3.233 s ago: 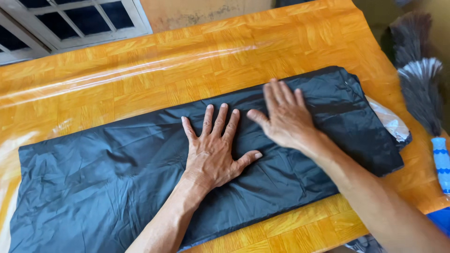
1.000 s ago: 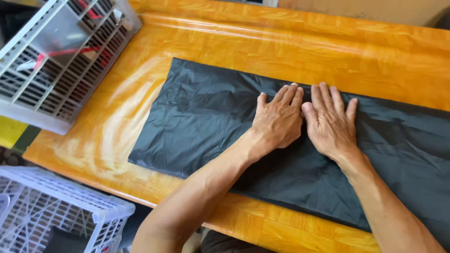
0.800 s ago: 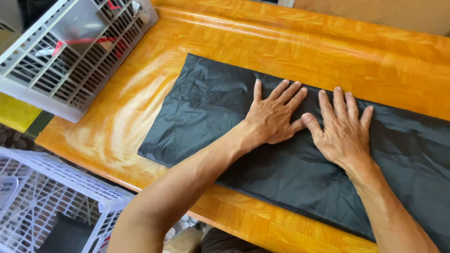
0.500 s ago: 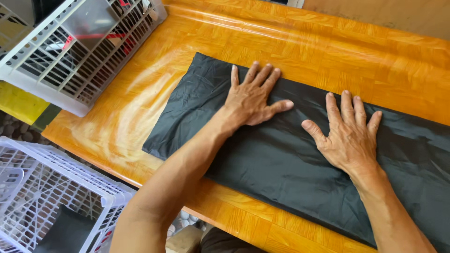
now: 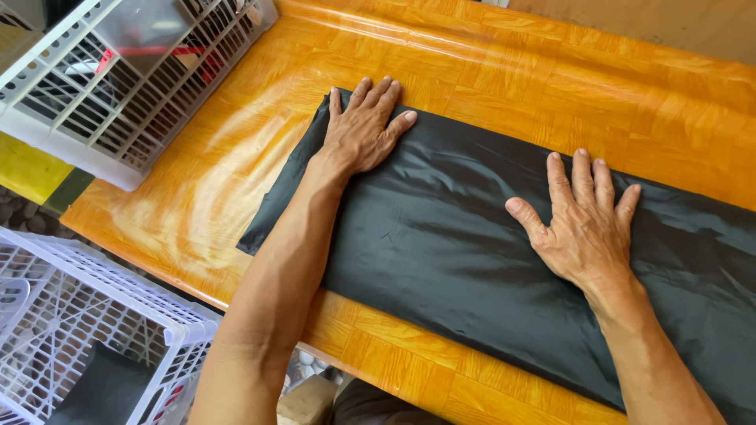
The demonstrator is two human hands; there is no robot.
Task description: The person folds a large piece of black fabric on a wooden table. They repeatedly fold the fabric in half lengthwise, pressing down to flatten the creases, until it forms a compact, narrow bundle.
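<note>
A folded black garment of thin shiny cloth [image 5: 441,236] lies flat along a glossy orange wood-pattern table [image 5: 551,86]. My left hand [image 5: 364,126] rests palm down with fingers spread at the cloth's far left corner, the fingertips reaching just past its edge onto the table. My right hand [image 5: 583,224] lies flat on the middle of the cloth, fingers apart. Neither hand holds anything. The cloth runs out of view at the right.
A white plastic lattice basket [image 5: 118,79] with things inside sits on the table's left end. Another white lattice basket [image 5: 87,346] with something dark in it stands below the table's near edge at lower left. Something yellow [image 5: 24,169] shows by the table's left side.
My left hand has slid leftward across the cloth from beside the right hand to the far left corner. My right hand has stayed flat on the middle. The view has shifted left since the oldest frame.
</note>
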